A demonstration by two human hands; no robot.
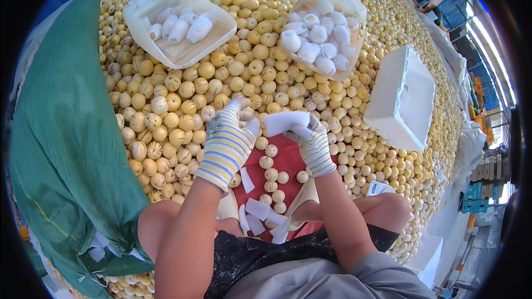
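Both my hands wear white knit gloves with yellow and blue stripes. My right hand (313, 143) is closed on a white foam net sleeve (285, 122), pinching its right end between thumb and fingers. Just left of the sleeve, my left hand (226, 141) has its fingers curled above the thumb; what they hold, if anything, is hidden. Round yellow pepino melons (187, 107), many with dark stripes, are heaped around and beyond my hands. Flat white foam sleeves (257, 208) lie between my legs on a red cloth (252, 169), beside several loose pepino melons (271, 174).
A whitish plastic tub (145, 16) at the far left and another tub (357, 33) at the far right hold sleeved fruit. An empty white foam box (396, 105) lies tilted on the right. Green cloth (55, 133) covers the heap's left side. Stacked crates (485, 177) stand far right.
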